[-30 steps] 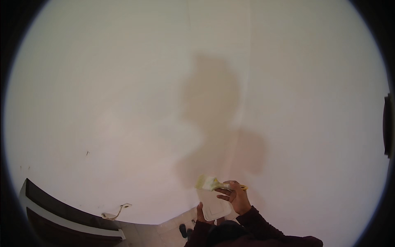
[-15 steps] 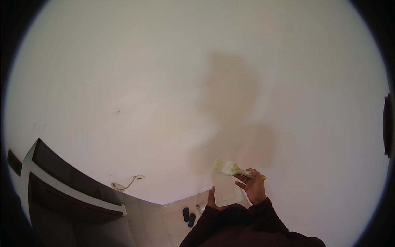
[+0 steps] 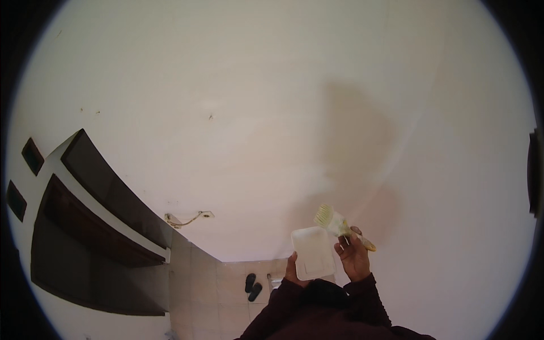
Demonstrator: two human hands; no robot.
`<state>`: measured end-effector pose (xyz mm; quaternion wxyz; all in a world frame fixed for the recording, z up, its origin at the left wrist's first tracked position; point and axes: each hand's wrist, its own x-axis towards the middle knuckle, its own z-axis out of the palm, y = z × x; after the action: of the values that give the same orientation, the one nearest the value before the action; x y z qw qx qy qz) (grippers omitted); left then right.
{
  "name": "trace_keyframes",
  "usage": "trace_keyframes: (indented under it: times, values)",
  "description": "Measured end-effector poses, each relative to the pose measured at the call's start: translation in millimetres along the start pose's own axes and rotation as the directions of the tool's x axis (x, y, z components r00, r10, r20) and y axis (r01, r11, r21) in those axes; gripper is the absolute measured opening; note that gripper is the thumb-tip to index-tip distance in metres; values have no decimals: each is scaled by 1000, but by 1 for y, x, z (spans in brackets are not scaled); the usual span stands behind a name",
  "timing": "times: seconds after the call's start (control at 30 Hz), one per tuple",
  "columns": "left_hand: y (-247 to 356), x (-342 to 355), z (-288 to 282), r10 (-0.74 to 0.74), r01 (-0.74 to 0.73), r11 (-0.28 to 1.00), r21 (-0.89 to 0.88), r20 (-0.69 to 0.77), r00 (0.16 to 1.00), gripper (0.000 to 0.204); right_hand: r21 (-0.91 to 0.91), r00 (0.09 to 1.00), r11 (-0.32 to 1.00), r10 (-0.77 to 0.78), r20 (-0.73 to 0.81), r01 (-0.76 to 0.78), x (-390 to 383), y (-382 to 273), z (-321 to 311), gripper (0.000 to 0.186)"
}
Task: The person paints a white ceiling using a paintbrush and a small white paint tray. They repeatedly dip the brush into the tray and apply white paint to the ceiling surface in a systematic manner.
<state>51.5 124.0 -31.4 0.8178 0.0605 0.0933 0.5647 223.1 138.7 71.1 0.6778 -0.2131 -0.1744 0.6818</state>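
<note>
In my right hand (image 3: 356,259) is a wide paintbrush (image 3: 338,224), its pale bristles pointing up and left and its yellowish handle end sticking out past my fingers. My left hand (image 3: 292,268) grips the left edge of a white rectangular plastic tub (image 3: 313,254), with the thumb showing along its side. The brush head hangs just above the tub's upper right corner. What lies inside the tub is too pale to make out. A broad cream wall (image 3: 255,158) fills the view ahead, with my shadow cast on it.
A bracket with a cable (image 3: 190,219) juts from the wall low on the left. Dark sandals (image 3: 253,288) lie on the tiled floor (image 3: 195,289). Farther left are a dark doorway (image 3: 85,249) and small dark wall openings (image 3: 33,156). A dark-edged object (image 3: 533,173) stands at the far right.
The view has swung left, showing more of the doorway. The brush has tilted more upright, and the tub's face now shows more fully beside it. Both hands keep their grips.
</note>
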Motion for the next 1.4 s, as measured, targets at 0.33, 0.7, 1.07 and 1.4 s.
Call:
trace_keyframes:
  times: [0.33,0.7,1.07,1.4]
  values:
    - [11,14,52,-19,17,999,-27,-61,998,63,-806,921,448,-150,359,386,19,-101,105,20]
    - [31,35,94,137,-140,987,81,40,990,72,-713,722,-113,138,678,692,73,-73,145,18]
    - [48,24,87,181,-182,982,48,38,983,69,-785,769,-65,264,582,616,89,-32,148,21]
    - [55,25,86,240,-239,968,71,-12,971,62,-782,773,-113,293,563,613,85,-18,150,23]
